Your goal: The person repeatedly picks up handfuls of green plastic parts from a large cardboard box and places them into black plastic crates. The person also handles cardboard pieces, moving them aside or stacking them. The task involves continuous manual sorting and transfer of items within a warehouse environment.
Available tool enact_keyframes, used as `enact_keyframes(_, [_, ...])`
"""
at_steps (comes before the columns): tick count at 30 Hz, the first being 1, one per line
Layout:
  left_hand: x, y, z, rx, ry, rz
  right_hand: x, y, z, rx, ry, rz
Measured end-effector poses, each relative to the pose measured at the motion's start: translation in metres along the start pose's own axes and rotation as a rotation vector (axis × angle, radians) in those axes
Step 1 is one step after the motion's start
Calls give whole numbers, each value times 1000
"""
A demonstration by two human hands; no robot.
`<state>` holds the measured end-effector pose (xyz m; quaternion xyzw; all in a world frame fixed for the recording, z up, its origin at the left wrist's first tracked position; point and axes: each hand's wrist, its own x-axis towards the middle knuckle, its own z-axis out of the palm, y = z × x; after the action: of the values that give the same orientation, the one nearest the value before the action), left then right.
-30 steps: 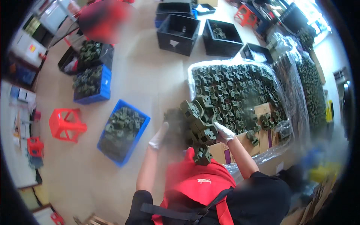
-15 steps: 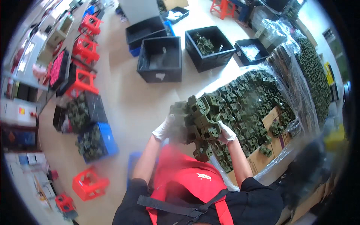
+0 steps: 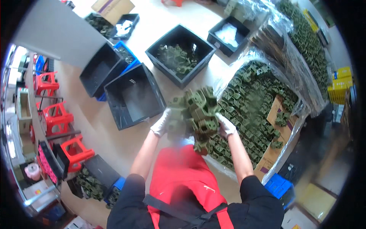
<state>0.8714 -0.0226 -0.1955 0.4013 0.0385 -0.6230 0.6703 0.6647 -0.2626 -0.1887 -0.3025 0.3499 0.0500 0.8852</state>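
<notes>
Between my two white-gloved hands is a bunch of dark green molded parts (image 3: pixel 201 108), held up at waist height. My left hand (image 3: pixel 161 124) is closed on the bunch's left side; a blur covers part of the green there. My right hand (image 3: pixel 225 126) grips its right side, fingers partly hidden behind the parts. Just ahead of the bunch stands a black bin (image 3: pixel 163 69) with similar green parts lying in it. To my right, rows of the same parts (image 3: pixel 251 110) lie packed over cardboard.
Another black bin (image 3: pixel 133 93) stands ahead left. A shallow black bin (image 3: pixel 234 47) holds white plastic at far right. Clear wrap (image 3: pixel 301 87) edges the packed parts. Red stools (image 3: pixel 74 152) line the left side. A blue crate (image 3: pixel 280 187) sits at lower right.
My view has turned to the right, and the black bins now appear nearer and further left. Both hands still hold the bunch of green parts, now close to the part-filled bin.
</notes>
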Motion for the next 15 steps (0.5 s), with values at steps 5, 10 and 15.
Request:
enact_keyframes(5, [88, 89, -30, -44, 61, -46, 138, -48, -23, -53, 93, 66])
enact_keyframes(10, [205, 172, -44, 34, 34, -101, 255, -114, -54, 52, -31, -145])
enact_keyframes(15, [348, 244, -155, 542, 236, 95, 389, -183, -7, -567, 160, -132])
